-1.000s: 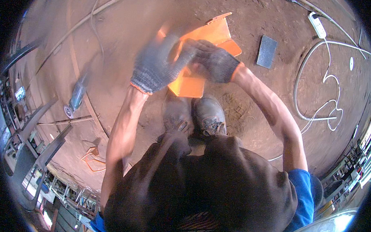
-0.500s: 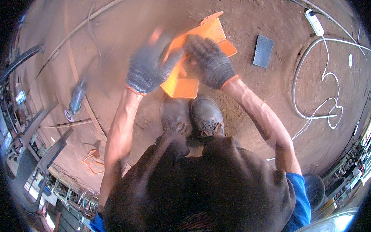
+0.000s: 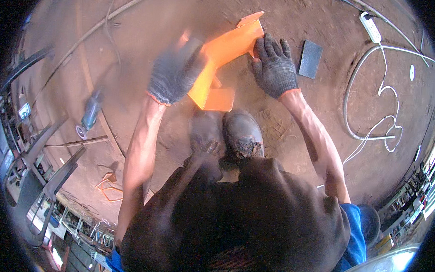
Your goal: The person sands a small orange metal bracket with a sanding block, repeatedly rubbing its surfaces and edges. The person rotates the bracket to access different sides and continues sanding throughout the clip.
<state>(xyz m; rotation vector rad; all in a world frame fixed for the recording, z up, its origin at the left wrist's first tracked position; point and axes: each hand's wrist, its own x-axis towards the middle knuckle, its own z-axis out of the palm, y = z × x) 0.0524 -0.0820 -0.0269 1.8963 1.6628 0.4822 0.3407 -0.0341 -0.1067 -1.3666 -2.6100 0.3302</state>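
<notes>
An orange bent metal bracket (image 3: 220, 64) lies tilted over the dirt floor just beyond my two dusty boots (image 3: 227, 136). My left hand (image 3: 174, 74), in a grey knit glove, is blurred and grips the bracket's left side. My right hand (image 3: 275, 68), in a darker knit glove, presses flat on the bracket's upper right end with fingers spread. Both forearms are bare.
A dark rectangular plate (image 3: 310, 58) lies on the floor right of my right hand. A teal angle grinder (image 3: 89, 114) rests at the left. White cables (image 3: 372, 108) and a power strip (image 3: 371, 26) loop at the right. Metal bars and chair frames (image 3: 44, 168) stand at the left.
The bracket has swung up and away from my boots. My hands have drawn apart, the right sliding to the bracket's far end and the left shifting to its left side.
</notes>
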